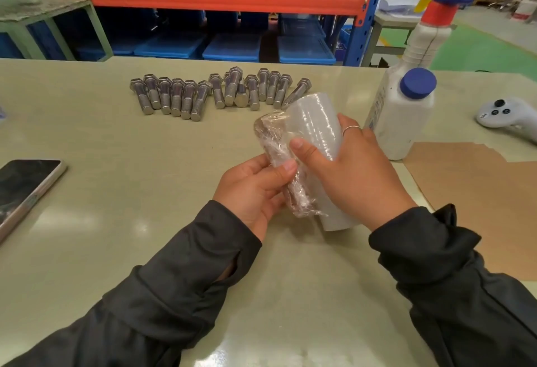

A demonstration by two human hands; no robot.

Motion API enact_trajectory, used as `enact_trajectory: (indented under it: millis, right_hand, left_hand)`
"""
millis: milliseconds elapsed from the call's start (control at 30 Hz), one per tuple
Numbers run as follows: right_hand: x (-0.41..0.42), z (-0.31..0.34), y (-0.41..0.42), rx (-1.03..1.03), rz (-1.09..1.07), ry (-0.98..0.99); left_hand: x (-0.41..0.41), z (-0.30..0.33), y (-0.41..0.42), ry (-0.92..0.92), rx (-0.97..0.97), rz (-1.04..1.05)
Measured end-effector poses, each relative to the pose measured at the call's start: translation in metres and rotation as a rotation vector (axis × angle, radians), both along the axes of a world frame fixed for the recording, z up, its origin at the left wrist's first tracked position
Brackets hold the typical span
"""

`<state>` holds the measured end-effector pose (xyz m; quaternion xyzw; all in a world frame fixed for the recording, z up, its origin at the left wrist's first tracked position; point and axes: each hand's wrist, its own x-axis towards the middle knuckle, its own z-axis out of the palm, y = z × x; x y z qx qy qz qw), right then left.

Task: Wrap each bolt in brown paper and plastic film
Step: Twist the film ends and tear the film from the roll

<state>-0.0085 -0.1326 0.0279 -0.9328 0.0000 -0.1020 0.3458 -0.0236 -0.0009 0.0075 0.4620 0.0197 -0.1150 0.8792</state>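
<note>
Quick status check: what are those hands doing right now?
Left hand grips wrapped bolt. Right hand holds film roll against it. Bare bolts wait behind; nothing blocking.

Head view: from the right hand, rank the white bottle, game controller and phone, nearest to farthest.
From the right hand:
1. White bottle, just beyond it to the right.
2. Game controller, at the table's far right edge.
3. Phone, across at the left edge.
</note>
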Motion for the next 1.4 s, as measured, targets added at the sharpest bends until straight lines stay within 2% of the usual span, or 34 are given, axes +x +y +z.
enact_trajectory:
  millis: [200, 433, 600, 800, 933, 1033, 1167, 1400]
  right_hand:
    - [0.002, -0.001, -0.004, -0.051, -0.002, 0.018]
    - [-0.001, 0.0, 0.004, -0.089, -0.086, -0.098]
    - [-0.002, -0.004, 0.005, -0.103, -0.109, -0.148]
    - [0.003, 0.004, -0.005, 0.139, -0.056, -0.001]
    - [-0.001, 0.01, -0.007, 0.252, 0.069, 0.073]
    - [-0.004, 0.011, -0.007, 0.371, 0.08, 0.053]
    - [-0.003, 0.009, -0.004, 0.422, 0.077, 0.116]
    - [-0.002, 0.012, -0.012, 0.557, 0.252, 0.263]
  left_hand:
    - [-0.005, 0.003, -0.003, -0.047, -0.01, -0.051]
    - [-0.009, 0.011, -0.001, -0.138, -0.021, -0.106]
    - [-0.008, 0.01, -0.001, -0.11, -0.031, -0.118]
    - [-0.004, 0.012, -0.004, 0.0, -0.085, -0.076]
    - [-0.003, 0.009, -0.008, -0.069, -0.014, 0.022]
    - [0.0, 0.005, -0.002, -0.076, 0.006, 0.039]
    - [-0.001, 0.004, 0.001, -0.04, 0.047, 0.055]
    - [-0.001, 0.007, 0.004, 0.009, 0.059, 0.059]
